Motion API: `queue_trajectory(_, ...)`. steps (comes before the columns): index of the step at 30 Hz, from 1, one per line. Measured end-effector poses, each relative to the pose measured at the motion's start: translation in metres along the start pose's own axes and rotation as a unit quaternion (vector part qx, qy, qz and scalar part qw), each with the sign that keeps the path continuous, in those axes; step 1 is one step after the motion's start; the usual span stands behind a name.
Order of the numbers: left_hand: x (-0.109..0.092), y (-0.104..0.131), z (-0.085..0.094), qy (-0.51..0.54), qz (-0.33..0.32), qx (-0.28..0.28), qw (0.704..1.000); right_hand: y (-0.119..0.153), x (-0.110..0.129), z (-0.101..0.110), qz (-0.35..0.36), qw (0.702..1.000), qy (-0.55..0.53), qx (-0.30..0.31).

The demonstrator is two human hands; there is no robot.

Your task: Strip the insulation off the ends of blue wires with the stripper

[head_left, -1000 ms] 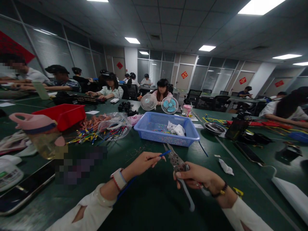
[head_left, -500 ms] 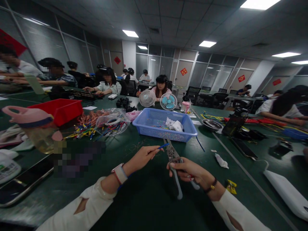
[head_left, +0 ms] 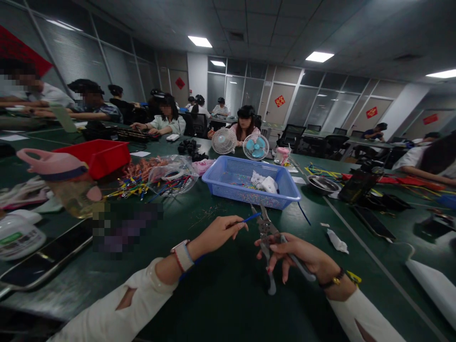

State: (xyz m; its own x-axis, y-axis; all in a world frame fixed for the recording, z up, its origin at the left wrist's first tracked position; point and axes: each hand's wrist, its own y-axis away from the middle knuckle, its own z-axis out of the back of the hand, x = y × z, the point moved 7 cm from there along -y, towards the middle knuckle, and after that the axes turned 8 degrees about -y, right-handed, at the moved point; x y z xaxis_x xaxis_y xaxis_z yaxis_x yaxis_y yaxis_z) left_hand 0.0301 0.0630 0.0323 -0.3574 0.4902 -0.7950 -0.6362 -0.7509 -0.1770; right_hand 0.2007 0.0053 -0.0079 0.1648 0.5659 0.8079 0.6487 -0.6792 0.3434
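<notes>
Between its thumb and fingers, my left hand (head_left: 220, 232) pinches a blue wire (head_left: 252, 217), whose end points right at the head of a metal wire stripper (head_left: 265, 228). My right hand (head_left: 290, 254) holds the stripper around its grey handles, which stand spread apart, with some fingers loosened. The tool's jaws are parted and point toward the blue basket (head_left: 249, 197). Whether the wire touches the tool, I cannot tell. Inside the basket lie white crumpled tissue (head_left: 264, 182) and small coloured scraps.
A pink-lidded bottle (head_left: 67, 183), a phone (head_left: 46, 254) and a red bin (head_left: 103, 159) stand left. Bundled wires (head_left: 137, 178) lie behind my left hand. Right are a metal bowl (head_left: 322, 184), crumpled tissue (head_left: 337, 241) and a white device (head_left: 432, 289). Several people sit around.
The handles of the stripper have spread apart and my right fingers have loosened. The view has shifted, so the table items appear displaced.
</notes>
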Motion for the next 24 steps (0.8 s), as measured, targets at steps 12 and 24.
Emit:
queue_trajectory(12,-0.004,-0.003,0.045,0.180,0.086,-0.052,0.978,0.007,0.015,0.004,0.055,0.997,0.041,-0.025)
queue_trajectory(24,-0.004,-0.002,-0.008,-0.063,0.001,-0.018,0.998,0.044,0.073,0.020,0.380,0.688,0.499,-0.366)
